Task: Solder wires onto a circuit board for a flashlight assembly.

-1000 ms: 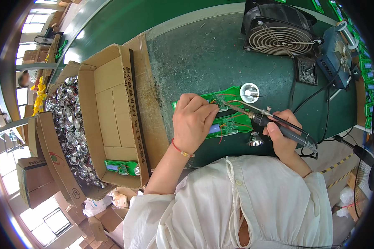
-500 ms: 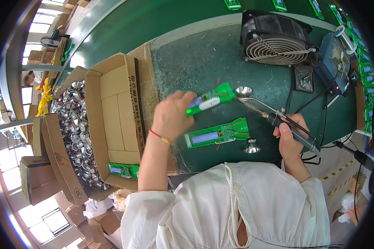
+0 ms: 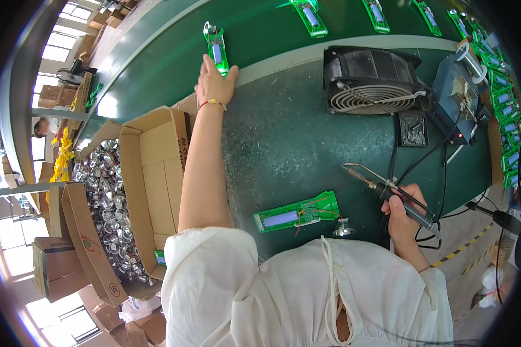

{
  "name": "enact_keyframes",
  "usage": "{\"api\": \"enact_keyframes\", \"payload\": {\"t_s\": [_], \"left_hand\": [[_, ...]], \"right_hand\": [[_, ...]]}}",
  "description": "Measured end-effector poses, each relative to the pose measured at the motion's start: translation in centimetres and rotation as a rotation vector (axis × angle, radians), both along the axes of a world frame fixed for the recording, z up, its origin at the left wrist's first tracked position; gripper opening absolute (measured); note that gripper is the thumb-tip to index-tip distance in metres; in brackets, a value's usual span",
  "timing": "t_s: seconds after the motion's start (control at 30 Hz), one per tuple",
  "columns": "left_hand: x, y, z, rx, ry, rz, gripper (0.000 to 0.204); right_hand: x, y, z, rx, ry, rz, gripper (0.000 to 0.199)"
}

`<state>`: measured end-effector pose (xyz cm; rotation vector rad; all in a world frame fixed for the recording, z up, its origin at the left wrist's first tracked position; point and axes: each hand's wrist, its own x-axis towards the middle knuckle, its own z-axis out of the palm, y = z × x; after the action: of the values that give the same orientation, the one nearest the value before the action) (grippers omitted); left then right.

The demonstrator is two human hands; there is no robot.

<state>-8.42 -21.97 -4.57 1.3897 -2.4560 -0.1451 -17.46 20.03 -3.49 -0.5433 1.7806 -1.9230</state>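
Fingers of the left hand (image 3: 214, 84) are resting on a long green circuit board (image 3: 216, 49) beyond the black fan (image 3: 371, 81) — delivered; right hand (image 3: 404, 222) is gripping a soldering iron (image 3: 388, 194) — another green board (image 3: 298, 212) is waiting nearer.

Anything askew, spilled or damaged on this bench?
Nothing stands out. The green board lies flat before the person, the right hand holds the soldering iron tip clear of it, the left hand sets another board on the belt.

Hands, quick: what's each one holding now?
Left hand: closed on green circuit board on the belt.
Right hand: gripping soldering iron.
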Motion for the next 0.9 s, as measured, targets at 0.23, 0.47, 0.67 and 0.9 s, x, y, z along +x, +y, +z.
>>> {"api": "enact_keyframes", "payload": {"t_s": [0.23,0.47,0.67,0.9], "left_hand": [[6.4,15.2,6.7,0.315,0.274,-0.502,0.020],[13.5,24.4,5.1,0.481,0.315,-0.551,0.017],[10.7,27.2,3.4,0.198,0.281,-0.647,0.016],[10.7,27.4,2.7,0.264,0.397,-0.533,0.012]], "right_hand": [[-0.5,0.0,0.2,-0.067,0.012,0.057,0.016],[1.4,0.8,0.0,-0.054,0.016,0.172,0.014],[3.0,1.7,0.6,-0.037,0.057,0.220,0.017],[4.0,2.6,0.9,0.037,0.056,0.241,0.017]]}}
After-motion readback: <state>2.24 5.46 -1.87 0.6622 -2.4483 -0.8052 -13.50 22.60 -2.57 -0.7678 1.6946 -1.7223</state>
